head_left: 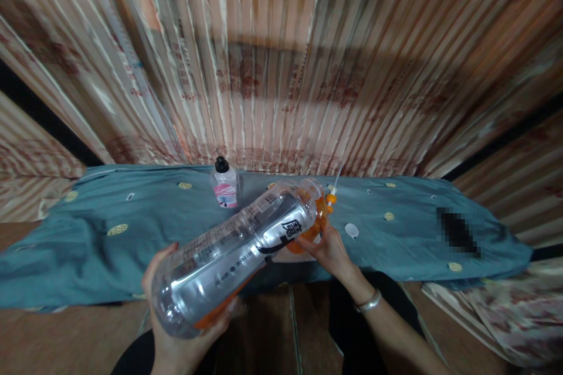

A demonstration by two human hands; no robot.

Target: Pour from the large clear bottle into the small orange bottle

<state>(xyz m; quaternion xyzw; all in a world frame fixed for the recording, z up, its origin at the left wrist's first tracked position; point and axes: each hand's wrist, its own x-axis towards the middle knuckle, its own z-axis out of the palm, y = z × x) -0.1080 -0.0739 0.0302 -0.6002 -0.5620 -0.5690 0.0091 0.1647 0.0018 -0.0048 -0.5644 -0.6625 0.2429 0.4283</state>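
Behind tilted bottle, small bottle

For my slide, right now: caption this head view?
Left hand and right hand tilt a large clear bottle above teal cloth.

A home is suggested, most likely a living room or bedroom. The whole background is filled by long pleated curtains in beige and rust stripes with printed motifs. A low tabletop is covered by a teal cloth dotted with small yellow medallions, and a small clear toiletry bottle with black cap and pink label is stood on it.
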